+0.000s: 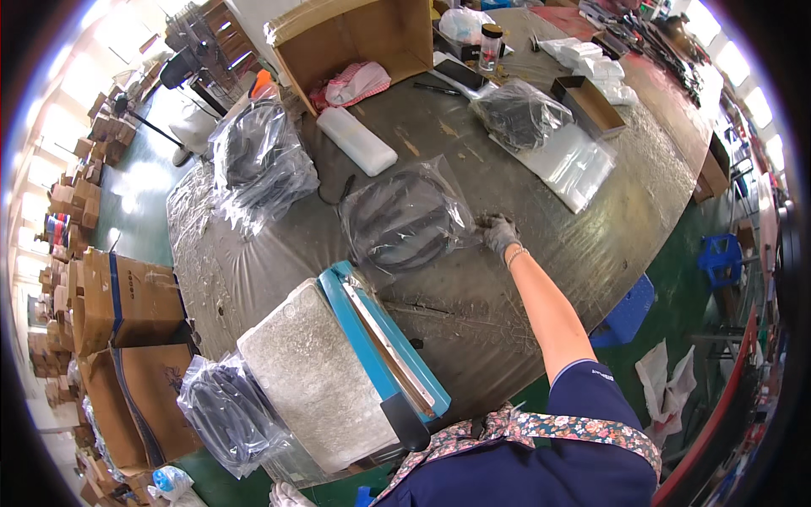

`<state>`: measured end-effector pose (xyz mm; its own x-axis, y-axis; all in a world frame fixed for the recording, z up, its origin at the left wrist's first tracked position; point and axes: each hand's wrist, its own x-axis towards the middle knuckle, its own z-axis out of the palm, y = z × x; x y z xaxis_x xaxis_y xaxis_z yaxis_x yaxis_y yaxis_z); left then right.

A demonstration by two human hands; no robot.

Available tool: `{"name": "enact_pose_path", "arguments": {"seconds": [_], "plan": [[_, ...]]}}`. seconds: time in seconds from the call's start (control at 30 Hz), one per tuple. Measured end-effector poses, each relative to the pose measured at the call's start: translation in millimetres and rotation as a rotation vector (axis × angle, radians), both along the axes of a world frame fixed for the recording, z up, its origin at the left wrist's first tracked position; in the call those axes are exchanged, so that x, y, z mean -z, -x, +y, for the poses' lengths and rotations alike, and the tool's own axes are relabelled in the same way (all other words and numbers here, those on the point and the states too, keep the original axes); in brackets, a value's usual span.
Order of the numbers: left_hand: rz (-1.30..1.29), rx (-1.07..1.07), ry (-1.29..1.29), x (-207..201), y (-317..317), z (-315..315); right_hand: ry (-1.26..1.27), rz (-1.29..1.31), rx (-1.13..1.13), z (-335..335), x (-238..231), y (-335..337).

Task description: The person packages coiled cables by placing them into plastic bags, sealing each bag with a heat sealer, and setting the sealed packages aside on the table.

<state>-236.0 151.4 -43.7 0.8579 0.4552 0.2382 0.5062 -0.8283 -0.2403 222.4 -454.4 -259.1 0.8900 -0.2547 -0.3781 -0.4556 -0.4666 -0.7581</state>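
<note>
My right hand [500, 234] wears a grey glove and is closed on the right edge of a clear plastic bag [407, 221]. Inside that bag lies something black and coiled, like a cable or hose. Nearer to me stands a blue heat sealer [384, 338] with a black handle [405, 424], beside a worn pale board [317, 372]. Only part of my gloved left hand [290, 496] shows at the lower edge, its fingers mostly cut off. Close to it, another bagged black coil [232, 414] sits at the table's left edge.
More bagged coils [258, 156] lie at the far left, near a white wrapped roll [356, 141]. An open cardboard box [355, 42] stands at the back. Flat clear bags [562, 165], a small open box [589, 106] and a phone [460, 74] lie right. Cartons [131, 304] stand left.
</note>
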Motion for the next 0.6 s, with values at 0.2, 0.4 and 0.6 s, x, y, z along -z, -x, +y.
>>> {"name": "enact_pose_path", "arguments": {"seconds": [0.2,0.4,0.6], "plan": [[-0.115,-0.064,0.411,21,4,-12,0.410,0.034,-0.099,6,-34,57],[-0.553,-0.312,1.212,68,16,46,-0.333,-0.080,0.259,16,-60,23],[-0.445,0.167,1.254,-5,-41,28,0.010,-0.658,-0.260,174,-330,-21]]}}
